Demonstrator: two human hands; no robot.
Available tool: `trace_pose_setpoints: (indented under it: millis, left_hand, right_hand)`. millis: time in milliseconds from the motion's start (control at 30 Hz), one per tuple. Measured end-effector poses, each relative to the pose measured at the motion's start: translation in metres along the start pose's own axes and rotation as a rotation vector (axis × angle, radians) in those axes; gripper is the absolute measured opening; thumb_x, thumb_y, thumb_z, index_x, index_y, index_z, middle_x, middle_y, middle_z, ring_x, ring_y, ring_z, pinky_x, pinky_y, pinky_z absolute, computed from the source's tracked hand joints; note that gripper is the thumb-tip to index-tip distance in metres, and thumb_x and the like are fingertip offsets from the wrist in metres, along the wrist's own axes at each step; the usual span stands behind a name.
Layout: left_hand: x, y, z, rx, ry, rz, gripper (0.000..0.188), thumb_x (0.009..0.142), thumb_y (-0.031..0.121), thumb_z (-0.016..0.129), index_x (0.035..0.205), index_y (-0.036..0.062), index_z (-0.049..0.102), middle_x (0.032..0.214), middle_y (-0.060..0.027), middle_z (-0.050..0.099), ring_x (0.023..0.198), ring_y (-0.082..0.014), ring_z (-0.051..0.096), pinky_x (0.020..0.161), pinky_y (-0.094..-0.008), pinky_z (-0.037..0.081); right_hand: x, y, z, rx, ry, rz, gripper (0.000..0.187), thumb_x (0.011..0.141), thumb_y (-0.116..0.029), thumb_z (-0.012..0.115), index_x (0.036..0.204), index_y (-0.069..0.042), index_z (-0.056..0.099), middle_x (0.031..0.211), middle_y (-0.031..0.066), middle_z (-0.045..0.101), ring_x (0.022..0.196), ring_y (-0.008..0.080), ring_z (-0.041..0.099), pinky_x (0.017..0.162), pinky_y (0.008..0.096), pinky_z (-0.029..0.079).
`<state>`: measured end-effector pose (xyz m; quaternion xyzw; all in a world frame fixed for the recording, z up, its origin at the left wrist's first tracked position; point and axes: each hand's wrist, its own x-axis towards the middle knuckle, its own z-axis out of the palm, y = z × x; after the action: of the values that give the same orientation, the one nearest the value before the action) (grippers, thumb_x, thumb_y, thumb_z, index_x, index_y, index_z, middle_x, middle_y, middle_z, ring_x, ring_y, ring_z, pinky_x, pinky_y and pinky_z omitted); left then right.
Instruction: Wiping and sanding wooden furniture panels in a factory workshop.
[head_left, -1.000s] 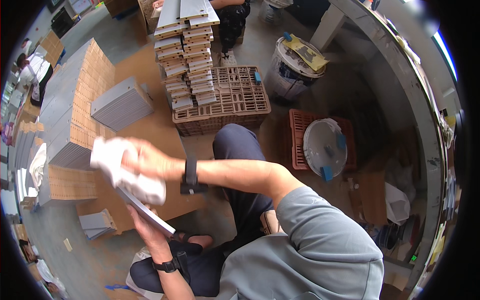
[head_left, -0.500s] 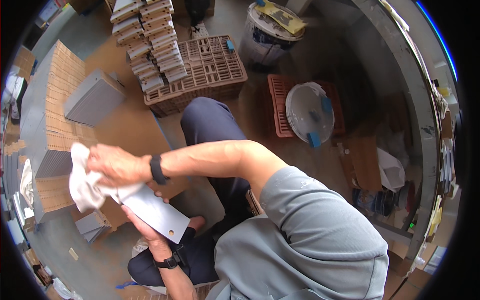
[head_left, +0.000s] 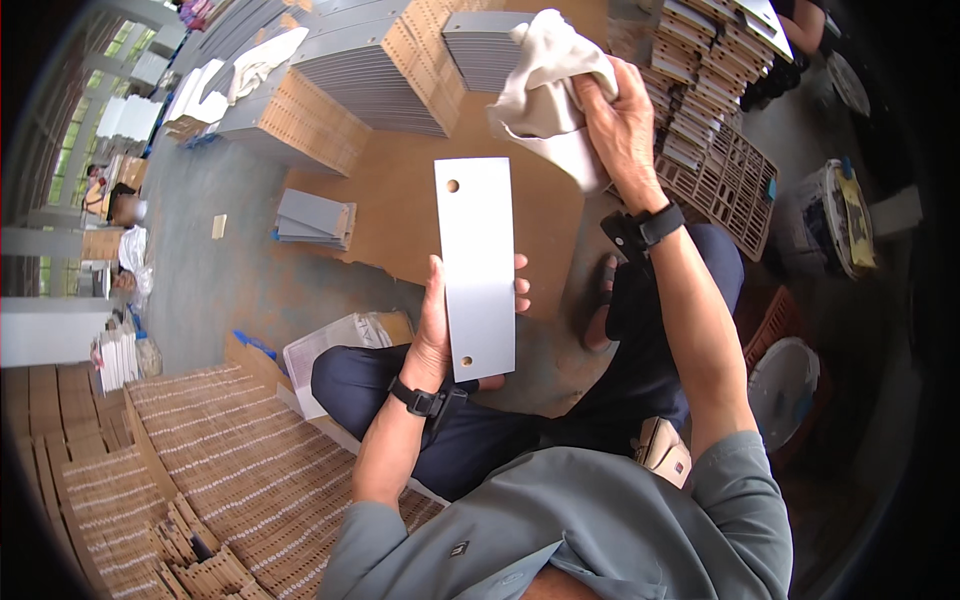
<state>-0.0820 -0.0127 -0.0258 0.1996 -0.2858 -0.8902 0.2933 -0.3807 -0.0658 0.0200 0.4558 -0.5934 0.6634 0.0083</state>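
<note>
While left fingers (head_left: pixel 521 286) grip panel (head_left: pixel 480 265), right fingers (head_left: pixel 630 88) clutch cloth (head_left: pixel 548 85); stacked panels (head_left: pixel 372 75) stand beyond.

- On the grey floor (head_left: pixel 215 290): brown cardboard sheet (head_left: pixel 390 205), small pale block (head_left: pixel 218 227)
- On that sheet: rows of grey panels (head_left: pixel 375 70); low pile (head_left: pixel 308 217) at its edge
- On the brown crate (head_left: pixel 738 190): stacked panels (head_left: pixel 690 65)

Daylight showed at the left windows (head_left: pixel 72 160); glare whitened the board (head_left: pixel 478 270) toward its top; the right side lay dim; edges bent near the black rim.
</note>
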Motion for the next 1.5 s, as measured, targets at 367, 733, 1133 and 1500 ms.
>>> trace_pose_setpoints:
  millis: [367,733,1133,1500]
  left_hand:
    - [0.019,0.007,-0.019,-0.017,0.116,0.073,0.084,0.104,0.07,0.033,0.148,-0.0006,0.045,0.133,-0.0244,0.061,0.109,-0.0333,0.067,0.093,-0.0482,0.059]
    - [0.009,0.067,-0.033,-0.071,0.121,0.422,0.094,0.098,0.076,0.04,0.151,-0.0018,0.041,0.139,-0.0224,0.058,0.113,-0.0296,0.064,0.102,-0.0439,0.055]
    - [-0.01,0.071,-0.025,0.017,0.068,0.484,0.094,0.1,0.074,0.039,0.152,-0.0038,0.04,0.14,-0.0237,0.058,0.113,-0.0286,0.065,0.098,-0.0414,0.056]
    - [-0.008,0.069,-0.024,-0.09,0.028,0.433,0.097,0.098,0.076,0.041,0.152,-0.004,0.039,0.141,-0.0247,0.057,0.112,-0.03,0.066,0.098,-0.0425,0.057]
  right_hand:
    - [-0.042,-0.038,0.037,0.065,-0.477,-0.296,0.042,0.075,-0.003,0.077,0.116,-0.01,0.069,0.107,0.01,0.063,0.101,0.0299,0.064,0.089,0.0405,0.055]
    - [-0.178,-0.048,-0.002,0.002,-1.781,-0.581,0.03,0.074,-0.019,0.078,0.101,-0.009,0.071,0.101,0.0106,0.065,0.101,0.0328,0.066,0.086,0.0441,0.056]
    - [-0.138,-0.053,0.009,-0.155,-1.557,-0.546,0.034,0.072,-0.019,0.085,0.103,-0.01,0.075,0.107,0.0099,0.069,0.111,0.0312,0.064,0.093,0.0415,0.054]
    - [-0.138,-0.039,0.007,-0.164,-1.557,-0.557,0.035,0.074,-0.022,0.085,0.105,-0.01,0.074,0.103,0.0102,0.069,0.108,0.0313,0.065,0.094,0.0418,0.052]
